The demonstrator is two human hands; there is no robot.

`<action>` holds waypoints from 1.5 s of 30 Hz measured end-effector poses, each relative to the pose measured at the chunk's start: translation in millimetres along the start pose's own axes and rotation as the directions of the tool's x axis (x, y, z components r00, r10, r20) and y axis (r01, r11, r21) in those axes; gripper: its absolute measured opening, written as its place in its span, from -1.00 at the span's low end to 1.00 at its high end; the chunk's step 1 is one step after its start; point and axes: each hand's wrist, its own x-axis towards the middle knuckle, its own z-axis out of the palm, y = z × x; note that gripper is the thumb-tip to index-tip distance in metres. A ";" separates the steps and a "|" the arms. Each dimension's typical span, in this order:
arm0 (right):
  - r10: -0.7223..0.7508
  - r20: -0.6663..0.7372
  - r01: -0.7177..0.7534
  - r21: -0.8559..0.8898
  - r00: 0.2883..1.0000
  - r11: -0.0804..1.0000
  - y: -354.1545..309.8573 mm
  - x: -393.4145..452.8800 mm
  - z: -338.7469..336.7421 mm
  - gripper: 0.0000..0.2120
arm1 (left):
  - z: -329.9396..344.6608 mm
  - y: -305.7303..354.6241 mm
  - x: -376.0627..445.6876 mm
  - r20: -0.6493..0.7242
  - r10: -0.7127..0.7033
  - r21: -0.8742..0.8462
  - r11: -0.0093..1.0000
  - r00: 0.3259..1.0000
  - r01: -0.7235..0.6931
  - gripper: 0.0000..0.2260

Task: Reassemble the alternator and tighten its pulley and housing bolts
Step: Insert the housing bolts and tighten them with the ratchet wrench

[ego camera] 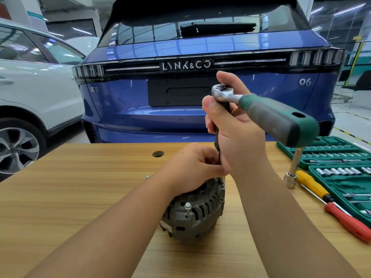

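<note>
A grey alternator [197, 215] stands on the wooden table [80, 197] in the middle of the view. A housing bolt [188, 207] sticks up from its near side. My left hand [192, 167] rests on top of the alternator, its fingers curled round the lower end of a dark extension bar [217, 145]. My right hand [236, 129] grips the upper part of that bar just under the head of a ratchet [261, 108]. The ratchet's green and grey handle points toward the right. The bar's tip is hidden behind my fingers.
An open green socket set case [341, 167] lies at the table's right. Beside it lie a yellow-handled screwdriver [311, 184], a red-handled screwdriver [347, 221] and a chrome socket on an extension [292, 173]. A loose bolt [147, 176] lies behind my left arm. A blue car [140, 101] stands beyond the table.
</note>
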 end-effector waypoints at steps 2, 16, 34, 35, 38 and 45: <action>0.033 0.002 -0.033 0.018 0.999 0.999 -0.8 2.9 -3.7 -0.66 | -0.1 0.1 0.2 -0.002 -0.001 0.003 1.000 1.000 0.001 -0.92; 0.218 -0.219 -0.223 0.000 0.951 0.975 -12.0 7.1 -2.2 -0.71 | 0.7 3.5 -0.2 0.008 -0.008 0.036 0.999 1.000 0.008 -0.94; 0.181 0.098 -0.197 0.182 0.978 0.963 -4.9 3.5 -6.8 -0.58 | -0.4 4.8 -1.6 -0.014 -0.030 0.003 1.000 0.999 0.030 -0.94; 0.210 0.144 -0.240 0.236 0.967 0.942 -7.0 6.3 -7.5 -0.54 | -0.2 4.2 -1.6 -0.022 -0.033 0.002 0.999 0.999 0.034 -0.94; 0.351 0.180 -0.382 0.182 0.919 0.906 -15.5 17.9 -1.8 -0.43 | 0.0 2.4 -1.5 -0.026 -0.026 0.011 1.000 0.999 0.026 -0.91; 0.211 -0.157 -0.210 0.021 0.965 0.977 -17.9 1.5 4.7 -0.76 | 0.8 2.0 -0.5 0.001 0.002 0.027 1.000 1.000 -0.002 -0.93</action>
